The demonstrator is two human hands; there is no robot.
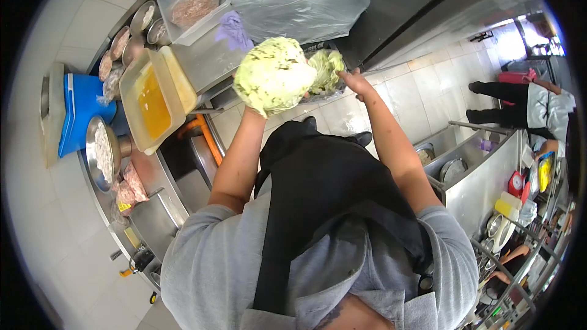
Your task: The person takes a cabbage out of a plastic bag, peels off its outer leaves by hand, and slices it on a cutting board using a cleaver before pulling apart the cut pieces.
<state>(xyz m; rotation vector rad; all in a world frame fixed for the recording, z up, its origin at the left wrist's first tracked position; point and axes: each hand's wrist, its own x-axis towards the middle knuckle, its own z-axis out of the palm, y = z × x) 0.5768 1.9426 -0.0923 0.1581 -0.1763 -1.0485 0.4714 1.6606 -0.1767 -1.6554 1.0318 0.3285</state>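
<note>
A large pale green cabbage (275, 75) with dark specks rests on my left hand (255, 112), whose fingers are mostly hidden beneath it. To its right, my right hand (356, 83) pinches the edge of a loose, crumpled cabbage leaf (326, 68). Under the leaf is a dark crate (335, 93) with more green leaves in it, partly covered by the cabbage and leaf. A purple cloth (233, 32) lies on the steel counter just beyond the cabbage.
Left, a counter holds a tub of yellow liquid (153, 101), a box of minced meat (194, 6), metal bowls (101, 150) and a blue container (82, 110). Clear plastic (293, 9) lies ahead. A steel cabinet (477, 177) stands right; a co-worker (541, 104) is further off.
</note>
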